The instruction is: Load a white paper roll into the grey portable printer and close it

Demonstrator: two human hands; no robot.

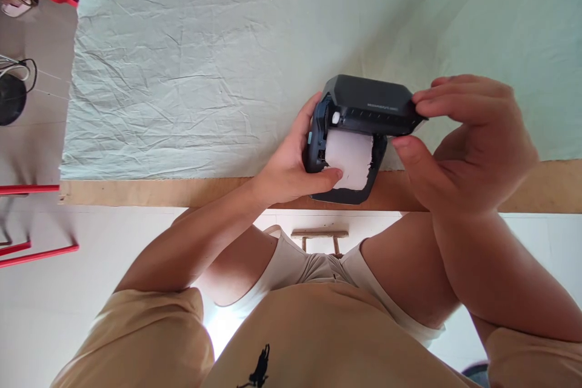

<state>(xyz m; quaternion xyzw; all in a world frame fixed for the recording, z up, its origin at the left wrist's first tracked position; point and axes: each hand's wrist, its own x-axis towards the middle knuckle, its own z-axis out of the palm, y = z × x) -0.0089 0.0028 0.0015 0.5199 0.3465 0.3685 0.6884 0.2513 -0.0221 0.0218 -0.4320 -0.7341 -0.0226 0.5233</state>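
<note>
your left hand [293, 167] clasps the printer [345, 196], thumb over the paper [351, 154]; right hand [479, 142] pinches the lid [370, 97] corner. brace the printer, ease the lid without twisting.

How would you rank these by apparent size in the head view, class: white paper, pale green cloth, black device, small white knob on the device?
1. Pale green cloth, by far the largest
2. Black device
3. White paper, inside the device
4. Small white knob
</note>
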